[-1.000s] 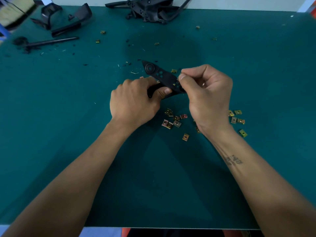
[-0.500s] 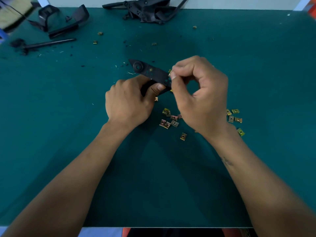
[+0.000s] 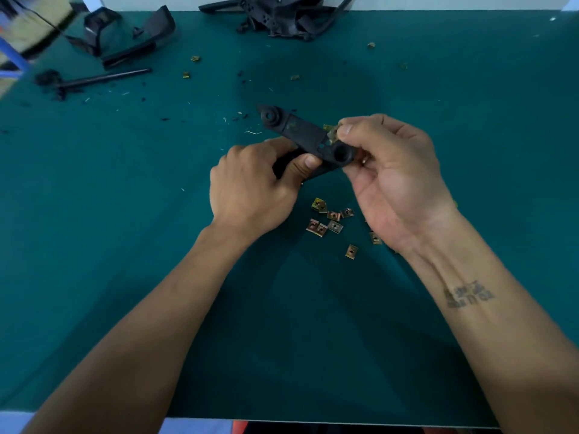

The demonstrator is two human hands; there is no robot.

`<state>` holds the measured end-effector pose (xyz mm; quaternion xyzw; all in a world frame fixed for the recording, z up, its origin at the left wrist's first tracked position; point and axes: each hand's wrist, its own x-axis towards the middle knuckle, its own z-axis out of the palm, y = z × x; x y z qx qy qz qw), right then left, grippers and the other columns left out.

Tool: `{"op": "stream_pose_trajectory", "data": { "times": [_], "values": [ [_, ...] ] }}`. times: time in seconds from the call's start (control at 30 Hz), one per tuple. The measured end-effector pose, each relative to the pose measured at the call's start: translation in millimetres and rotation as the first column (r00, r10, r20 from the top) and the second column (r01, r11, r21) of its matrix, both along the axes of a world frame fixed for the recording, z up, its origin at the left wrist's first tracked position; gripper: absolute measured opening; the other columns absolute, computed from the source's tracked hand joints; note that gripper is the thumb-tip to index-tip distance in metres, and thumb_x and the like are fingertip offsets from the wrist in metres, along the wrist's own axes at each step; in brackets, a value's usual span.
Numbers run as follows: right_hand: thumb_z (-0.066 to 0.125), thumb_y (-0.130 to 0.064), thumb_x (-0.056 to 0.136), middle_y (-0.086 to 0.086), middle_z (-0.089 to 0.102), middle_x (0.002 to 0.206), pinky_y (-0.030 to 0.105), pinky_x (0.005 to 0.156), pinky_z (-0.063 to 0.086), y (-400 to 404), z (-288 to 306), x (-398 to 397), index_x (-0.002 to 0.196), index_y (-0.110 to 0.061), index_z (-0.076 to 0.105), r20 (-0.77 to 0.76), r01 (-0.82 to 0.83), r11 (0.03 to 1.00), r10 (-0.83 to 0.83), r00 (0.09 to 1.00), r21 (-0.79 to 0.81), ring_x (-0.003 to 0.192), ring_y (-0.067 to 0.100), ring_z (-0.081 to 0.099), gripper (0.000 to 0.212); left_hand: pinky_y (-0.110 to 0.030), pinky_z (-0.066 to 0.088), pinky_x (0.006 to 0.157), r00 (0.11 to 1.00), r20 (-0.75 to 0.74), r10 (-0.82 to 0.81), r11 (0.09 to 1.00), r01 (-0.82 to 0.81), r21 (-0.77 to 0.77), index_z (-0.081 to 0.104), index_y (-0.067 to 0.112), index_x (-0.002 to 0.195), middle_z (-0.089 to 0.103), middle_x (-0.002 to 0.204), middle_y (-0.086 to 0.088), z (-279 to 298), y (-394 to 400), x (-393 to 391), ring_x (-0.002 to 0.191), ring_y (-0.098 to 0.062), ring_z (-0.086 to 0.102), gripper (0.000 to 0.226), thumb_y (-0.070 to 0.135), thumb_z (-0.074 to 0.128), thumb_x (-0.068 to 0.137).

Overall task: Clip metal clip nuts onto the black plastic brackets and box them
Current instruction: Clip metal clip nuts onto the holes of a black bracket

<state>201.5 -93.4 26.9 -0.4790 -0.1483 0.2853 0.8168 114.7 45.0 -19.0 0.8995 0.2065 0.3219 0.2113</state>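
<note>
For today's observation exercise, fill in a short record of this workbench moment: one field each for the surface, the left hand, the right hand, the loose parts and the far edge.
surface: green table
left hand: left hand grips the lower end of the black bracket
right hand: right hand pinches a clip nut at the bracket's edge
loose parts: clip nuts lie scattered on the table below the hands
far edge: black plastic parts piled there; rod at far left
</note>
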Motion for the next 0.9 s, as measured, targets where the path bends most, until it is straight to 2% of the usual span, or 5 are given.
{"op": "stream_pose_trajectory", "data": {
  "times": [0.13, 0.33, 0.67, 0.8, 0.9],
  "values": [
    [0.069, -0.001, 0.074, 0.006, 0.061, 0.069, 0.029, 0.068, 0.045, -1.6, -3.0, -3.2, 0.062, -0.015, 0.063, 0.253, 0.197, 0.966, -0.150, 0.956, -0.170, 0.070, 0.016, 0.053, 0.020, -0.036, 0.036, 0.055, 0.999, -0.019, -0.028, 0.998, 0.029, 0.058, 0.068, 0.027, 0.084, 0.062, 0.063, -0.006, -1.8, -2.2, -0.1, 0.063, -0.044, 0.057, 0.049, 0.070, 0.046, 0.091],
    [0.066, -0.005, 0.078, 0.007, 0.065, 0.073, 0.022, 0.056, 0.044, -3.5, -7.0, -11.9, 0.075, -0.001, 0.063, 0.751, 0.304, 0.947, -0.128, 0.648, -0.101, 0.059, 0.018, 0.056, 0.006, -0.034, 0.029, 0.054, 0.998, 0.066, -0.013, 0.999, 0.010, 0.036, 0.034, 0.035, 0.068, 0.036, 0.056, 0.006, 1.7, -4.8, -3.4, 0.052, -0.041, 0.043, 0.040, 0.067, 0.047, 0.088],
    [0.063, -0.008, 0.080, 0.015, 0.060, 0.084, 0.035, 0.067, 0.044, -0.2, -18.1, -5.0, 0.081, -0.019, 0.053, 0.676, 0.079, 0.990, 0.020, 0.737, -0.116, 0.076, 0.021, 0.054, 0.014, -0.034, 0.028, 0.056, 1.000, 0.026, 0.014, 0.999, -0.012, -0.046, 0.045, 0.030, 0.060, 0.037, 0.050, 0.010, -2.5, -0.7, -1.2, 0.054, -0.034, 0.042, 0.049, 0.073, 0.043, 0.084],
    [0.060, 0.000, 0.069, 0.006, 0.061, 0.096, 0.032, 0.076, 0.051, -4.4, -18.3, 7.2, 0.093, -0.019, 0.056, 0.599, -0.053, 0.969, 0.191, 0.778, -0.240, 0.088, 0.016, 0.059, 0.031, -0.038, 0.038, 0.057, 0.999, -0.019, 0.043, 0.999, -0.043, -0.020, 0.061, 0.033, 0.100, 0.067, 0.071, -0.001, -1.6, 2.5, 3.4, 0.073, -0.040, 0.061, 0.051, 0.077, 0.038, 0.086],
    [0.053, 0.005, 0.065, -0.005, 0.057, 0.106, 0.044, 0.084, 0.059, -4.3, -21.5, -0.7, 0.118, -0.019, 0.051, 0.630, -0.149, 0.931, 0.338, 0.699, -0.334, 0.103, 0.019, 0.061, 0.058, -0.042, 0.047, 0.061, 0.997, -0.012, 0.076, 0.994, -0.077, -0.083, 0.069, 0.029, 0.096, 0.068, 0.073, 0.001, -1.4, 5.1, 6.1, 0.075, -0.036, 0.062, 0.059, 0.077, 0.035, 0.087]
  ]
}}
